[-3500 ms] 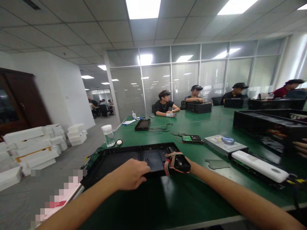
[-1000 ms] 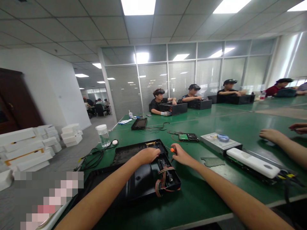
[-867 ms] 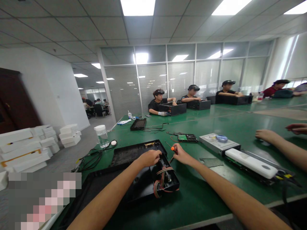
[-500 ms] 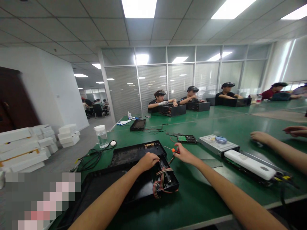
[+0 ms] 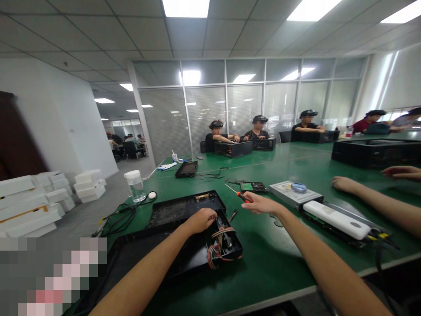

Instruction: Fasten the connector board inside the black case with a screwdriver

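Note:
My right hand (image 5: 259, 204) is closed round a screwdriver (image 5: 242, 197) with an orange and black handle. Its thin shaft points up and left, above the table and apart from the case. My left hand (image 5: 203, 219) is closed in a pinch at the far edge of a black box-shaped part (image 5: 235, 250); whatever is between the fingertips is hidden. Striped, bundled wires (image 5: 215, 250) loop over this part. Under and left of my forearm spreads a flat black case panel (image 5: 131, 250). Just beyond my left hand lies another black panel (image 5: 177, 210).
Right of my hand lie a silver drive (image 5: 292, 197), a long white device (image 5: 335, 219) and a green circuit board (image 5: 248, 187). A bottle (image 5: 135, 186) and cables stand left. Another person's arm (image 5: 368, 193) reaches in from the right, near a large black case (image 5: 375, 153).
My right hand has drawn slightly right with the screwdriver, whose tip now angles upward. My left hand stays at the black part. A large black case has appeared at the right.

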`<state>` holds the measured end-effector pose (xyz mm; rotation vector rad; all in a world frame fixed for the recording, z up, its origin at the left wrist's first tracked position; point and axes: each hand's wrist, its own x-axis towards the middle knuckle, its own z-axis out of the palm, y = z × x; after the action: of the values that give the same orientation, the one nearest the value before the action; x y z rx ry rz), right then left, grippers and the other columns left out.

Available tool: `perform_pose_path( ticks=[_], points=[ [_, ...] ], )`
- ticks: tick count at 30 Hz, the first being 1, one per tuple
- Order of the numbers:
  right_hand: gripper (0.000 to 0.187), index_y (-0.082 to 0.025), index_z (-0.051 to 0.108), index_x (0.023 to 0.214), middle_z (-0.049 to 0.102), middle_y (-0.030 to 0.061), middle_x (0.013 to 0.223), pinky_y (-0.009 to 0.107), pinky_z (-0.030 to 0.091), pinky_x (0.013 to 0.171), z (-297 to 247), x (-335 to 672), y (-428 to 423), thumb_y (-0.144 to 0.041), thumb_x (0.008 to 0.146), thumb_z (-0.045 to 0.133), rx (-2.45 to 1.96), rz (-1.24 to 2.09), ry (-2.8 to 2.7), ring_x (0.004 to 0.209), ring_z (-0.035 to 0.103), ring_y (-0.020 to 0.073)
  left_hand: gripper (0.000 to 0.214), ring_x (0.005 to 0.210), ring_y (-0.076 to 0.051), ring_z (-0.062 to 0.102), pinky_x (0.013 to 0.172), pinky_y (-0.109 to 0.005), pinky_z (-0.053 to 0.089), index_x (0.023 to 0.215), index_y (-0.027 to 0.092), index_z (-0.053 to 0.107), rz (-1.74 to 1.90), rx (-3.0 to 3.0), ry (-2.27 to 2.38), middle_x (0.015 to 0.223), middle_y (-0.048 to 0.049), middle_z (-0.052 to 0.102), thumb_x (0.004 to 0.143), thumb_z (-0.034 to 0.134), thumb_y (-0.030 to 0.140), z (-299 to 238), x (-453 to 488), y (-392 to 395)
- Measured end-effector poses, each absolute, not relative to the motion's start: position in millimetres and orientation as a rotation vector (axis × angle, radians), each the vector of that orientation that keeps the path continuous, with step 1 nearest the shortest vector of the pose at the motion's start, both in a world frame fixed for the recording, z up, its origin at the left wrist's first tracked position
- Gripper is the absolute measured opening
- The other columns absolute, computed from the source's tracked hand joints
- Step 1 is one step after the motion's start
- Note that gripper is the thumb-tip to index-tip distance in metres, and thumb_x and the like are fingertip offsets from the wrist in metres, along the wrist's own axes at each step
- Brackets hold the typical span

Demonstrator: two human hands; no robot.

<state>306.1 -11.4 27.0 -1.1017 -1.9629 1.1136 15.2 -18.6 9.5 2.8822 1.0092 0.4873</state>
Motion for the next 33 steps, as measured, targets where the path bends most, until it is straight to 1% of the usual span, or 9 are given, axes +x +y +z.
perform_pose_path(
  ticks=[2,5,8,11,13,15,17,23,33],
  points=[
    [0.029,-0.021,0.037,0.091,0.039,-0.0094,0.055,0.015,0.021,0.037,30.0,307.0,-9.6,-0.039,0.074,0.052,-1.146,1.113,-1.918,0.040,0.031,0.0046,0.017,0.079,-0.013,0.054,0.076,-0.023,0.040,0.091,0.016,0.057,0.481,2.889,1.013,0.087,-0.0029,0.060,0.077,0.047,0.012,10.7,16.6,-20.5],
    [0.020,-0.023,0.034,0.090,0.039,-0.0096,0.054,0.015,0.018,0.037,34.0,305.1,-10.0,-0.034,0.077,0.043,-1.109,1.207,-1.853,0.038,0.028,0.0050,0.018,0.080,-0.013,0.053,0.077,-0.023,0.040,0.092,0.016,0.056,0.473,2.889,1.006,0.088,-0.0031,0.059,0.078,0.046,0.012,11.5,16.4,-21.7],
    [0.021,-0.023,0.037,0.091,0.040,-0.0092,0.054,0.016,0.019,0.037,37.1,301.0,-14.5,-0.032,0.074,0.046,-1.053,1.250,-1.881,0.039,0.029,0.0055,0.019,0.081,-0.013,0.053,0.078,-0.023,0.039,0.092,0.016,0.056,0.463,2.887,1.009,0.088,-0.0032,0.059,0.078,0.044,0.011,11.5,15.4,-22.0],
    [0.024,-0.020,0.046,0.089,0.040,-0.0076,0.053,0.018,0.024,0.040,36.2,293.6,-16.3,-0.037,0.073,0.051,-0.987,1.018,-1.958,0.043,0.034,0.0069,0.018,0.080,-0.014,0.053,0.077,-0.023,0.039,0.090,0.016,0.056,0.436,2.886,1.047,0.087,-0.0029,0.058,0.077,0.045,0.009,11.1,15.5,-22.2],
    [0.024,-0.017,0.052,0.079,0.041,-0.0056,0.052,0.020,0.028,0.044,32.0,286.2,-14.7,-0.041,0.074,0.050,-0.979,0.767,-1.918,0.046,0.036,0.0082,0.018,0.079,-0.014,0.052,0.076,-0.023,0.039,0.089,0.016,0.056,0.427,2.887,1.057,0.086,-0.0027,0.058,0.077,0.045,0.009,10.9,16.0,-22.2],
    [0.027,-0.016,0.053,0.071,0.044,-0.0032,0.054,0.022,0.032,0.048,25.7,277.2,-12.6,-0.042,0.075,0.048,-0.995,0.568,-1.839,0.050,0.039,0.0098,0.019,0.079,-0.013,0.052,0.076,-0.023,0.039,0.090,0.016,0.056,0.434,2.888,1.051,0.085,-0.0026,0.058,0.077,0.045,0.008,10.9,16.5,-22.2],
    [0.028,-0.016,0.054,0.070,0.049,-0.0007,0.059,0.023,0.036,0.053,19.5,268.4,-11.5,-0.042,0.076,0.047,-1.000,0.461,-1.788,0.055,0.044,0.0117,0.019,0.078,-0.013,0.052,0.075,-0.023,0.039,0.089,0.016,0.056,0.442,2.889,1.046,0.084,-0.0025,0.057,0.076,0.045,0.008,10.9,16.8,-22.1],
    [0.026,-0.017,0.054,0.076,0.053,0.0018,0.066,0.026,0.040,0.061,12.8,256.9,-13.2,-0.042,0.077,0.046,-1.013,0.340,-1.709,0.064,0.049,0.0151,0.016,0.077,-0.014,0.051,0.073,-0.023,0.040,0.087,0.015,0.055,0.454,2.905,1.069,0.082,-0.0029,0.056,0.077,0.045,0.009,9.9,17.1,-22.5],
    [0.025,-0.017,0.056,0.075,0.056,0.0014,0.065,0.025,0.039,0.058,18.9,254.7,-19.3,-0.041,0.076,0.047,-1.050,0.322,-1.848,0.062,0.050,0.0148,0.018,0.075,-0.014,0.051,0.070,-0.023,0.040,0.089,0.016,0.055,0.427,2.881,1.119,0.082,-0.0032,0.056,0.076,0.044,0.009,13.3,19.2,-26.6]
  ],
)
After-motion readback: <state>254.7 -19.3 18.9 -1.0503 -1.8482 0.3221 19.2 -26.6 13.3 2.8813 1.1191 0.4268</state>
